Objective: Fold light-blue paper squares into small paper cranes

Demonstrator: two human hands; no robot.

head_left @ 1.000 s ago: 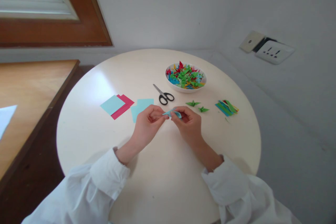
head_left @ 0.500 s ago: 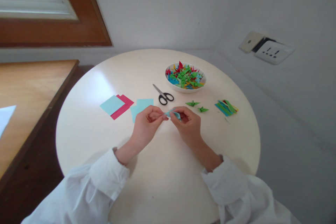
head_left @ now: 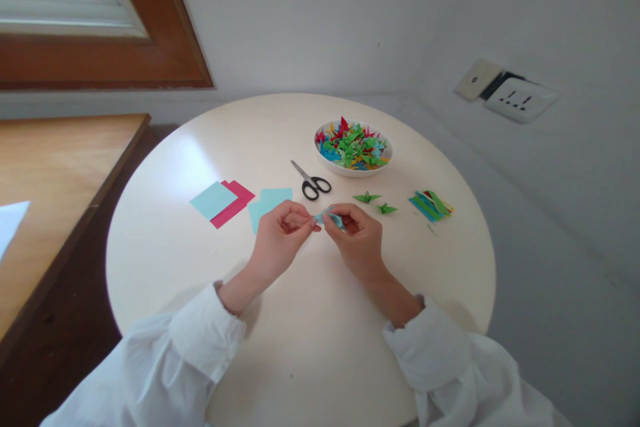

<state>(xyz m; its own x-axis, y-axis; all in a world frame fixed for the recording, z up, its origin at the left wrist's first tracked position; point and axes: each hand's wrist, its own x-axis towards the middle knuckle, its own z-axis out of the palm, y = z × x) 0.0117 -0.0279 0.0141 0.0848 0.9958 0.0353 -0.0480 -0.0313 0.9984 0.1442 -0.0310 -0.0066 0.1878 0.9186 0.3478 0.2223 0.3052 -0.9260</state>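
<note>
A small piece of folded light-blue paper (head_left: 334, 218) is pinched between both my hands above the middle of the table. My left hand (head_left: 284, 232) grips its left end with thumb and fingertips. On its other end, my right hand (head_left: 357, 235) has thumb and fingers closed, covering part of the folds. Light-blue paper sheets (head_left: 275, 199) lie just behind my left hand, partly hidden by it. Beyond my right hand rest two green paper cranes (head_left: 367, 197). Black-handled scissors (head_left: 311, 183) lie behind the paper, blades pointing away to the left.
A white bowl (head_left: 350, 171) heaped with colourful paper cranes stands at the back of the round white table (head_left: 310, 347). Pink sheets (head_left: 235, 208) with a light-blue one on top lie at left. Paper strips (head_left: 431, 205) are bundled at right. A wooden table (head_left: 65, 167) stands left.
</note>
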